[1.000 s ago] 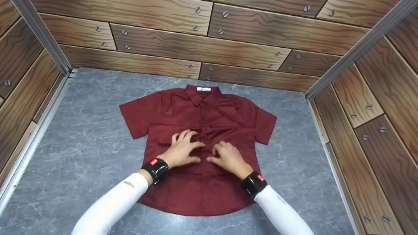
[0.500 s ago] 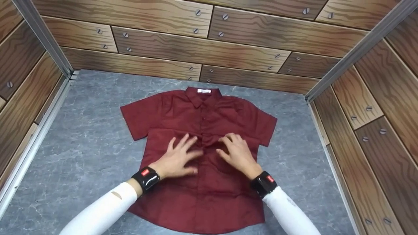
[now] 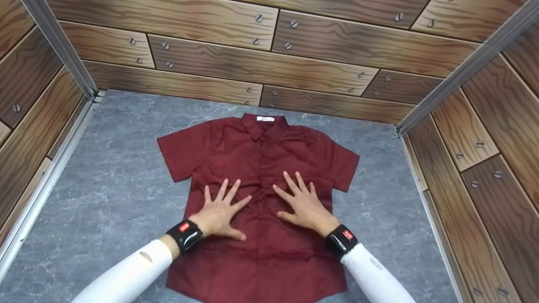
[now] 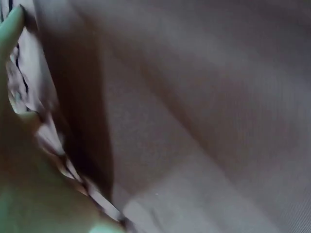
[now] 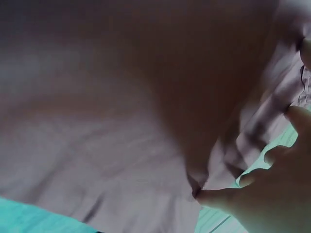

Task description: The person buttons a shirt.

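A dark red short-sleeved shirt [image 3: 257, 273] lies front up, its collar at the far side and its hem cut off by the bottom of the head view. On the left half of its front, my left hand [image 3: 219, 214] rests with fingers spread. My right hand [image 3: 305, 206] lies on the other side of the button placket, its fingers also spread. In the right wrist view the fingertips touch the cloth [image 5: 121, 160]. The left wrist view shows part of the left hand [image 4: 34, 179] at its left edge beside blurred, softly creased fabric.
The shirt lies on a grey marbled surface [image 3: 113, 176]. Wood-patterned panels [image 3: 219, 54] stand behind it and along both sides. Metal rails [image 3: 454, 71] run along the corners.
Both hands have spread their fingers flat and moved apart. The shirt's lower part has stretched toward me, so its hem has come nearer and the fold across the middle has flattened.
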A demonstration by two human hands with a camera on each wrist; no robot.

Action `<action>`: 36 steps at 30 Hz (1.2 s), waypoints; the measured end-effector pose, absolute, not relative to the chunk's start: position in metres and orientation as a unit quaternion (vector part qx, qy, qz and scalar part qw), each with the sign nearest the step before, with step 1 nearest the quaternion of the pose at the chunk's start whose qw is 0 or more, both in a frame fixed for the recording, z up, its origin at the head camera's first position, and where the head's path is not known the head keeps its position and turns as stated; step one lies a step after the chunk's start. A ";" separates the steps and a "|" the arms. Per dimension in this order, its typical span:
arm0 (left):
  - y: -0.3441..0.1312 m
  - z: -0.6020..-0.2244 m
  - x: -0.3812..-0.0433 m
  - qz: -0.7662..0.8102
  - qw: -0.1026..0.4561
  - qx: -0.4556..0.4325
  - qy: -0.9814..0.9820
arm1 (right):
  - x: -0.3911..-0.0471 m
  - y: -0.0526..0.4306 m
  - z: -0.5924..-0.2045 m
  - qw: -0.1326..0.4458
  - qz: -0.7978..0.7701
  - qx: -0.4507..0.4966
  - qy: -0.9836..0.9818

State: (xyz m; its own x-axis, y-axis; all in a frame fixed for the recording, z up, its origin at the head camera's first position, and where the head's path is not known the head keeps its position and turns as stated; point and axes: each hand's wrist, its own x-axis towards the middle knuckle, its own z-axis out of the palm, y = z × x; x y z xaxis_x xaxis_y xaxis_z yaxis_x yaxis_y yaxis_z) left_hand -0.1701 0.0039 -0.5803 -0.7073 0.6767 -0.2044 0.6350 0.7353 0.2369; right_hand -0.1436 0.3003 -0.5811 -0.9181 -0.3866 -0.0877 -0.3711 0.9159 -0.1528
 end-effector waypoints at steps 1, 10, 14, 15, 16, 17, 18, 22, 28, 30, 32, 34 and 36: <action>0.003 -0.580 -0.166 0.074 0.147 0.354 0.921 | -0.141 0.300 -0.581 0.057 -0.066 -0.200 0.976; 0.007 -0.571 -0.179 0.113 0.043 0.346 0.931 | -0.136 0.301 -0.570 0.069 -0.097 -0.192 0.974; 0.009 -0.571 -0.214 0.126 0.025 0.304 0.944 | -0.157 0.305 -0.567 0.024 -0.115 -0.127 0.985; 0.008 -0.572 -0.222 0.124 0.036 0.293 0.947 | -0.162 0.307 -0.568 0.024 -0.116 -0.104 0.988; 0.007 -0.573 -0.229 0.122 0.050 0.283 0.950 | -0.166 0.309 -0.570 0.029 -0.117 -0.083 0.989; 0.005 -0.574 -0.235 0.119 0.065 0.274 0.952 | -0.170 0.312 -0.572 0.040 -0.115 -0.062 0.991; 0.003 -0.575 -0.240 0.114 0.078 0.266 0.954 | -0.174 0.314 -0.573 0.055 -0.114 -0.043 0.991; -0.007 -0.583 -0.252 0.104 0.103 0.249 0.957 | -0.181 0.324 -0.581 0.123 -0.117 0.011 0.985; -0.020 -0.589 -0.249 0.116 0.142 0.257 0.949 | -0.178 0.334 -0.583 0.192 -0.092 0.018 0.977; -0.022 -0.589 -0.248 0.112 0.149 0.260 0.948 | -0.176 0.335 -0.581 0.193 -0.086 0.010 0.977; -0.023 -0.589 -0.249 0.107 0.150 0.258 0.948 | -0.177 0.336 -0.581 0.189 -0.084 0.003 0.978; -0.022 -0.589 -0.251 0.105 0.152 0.257 0.948 | -0.179 0.338 -0.581 0.183 -0.082 -0.002 0.980; -0.021 -0.589 -0.255 0.103 0.158 0.256 0.948 | -0.183 0.340 -0.582 0.176 -0.081 -0.005 0.981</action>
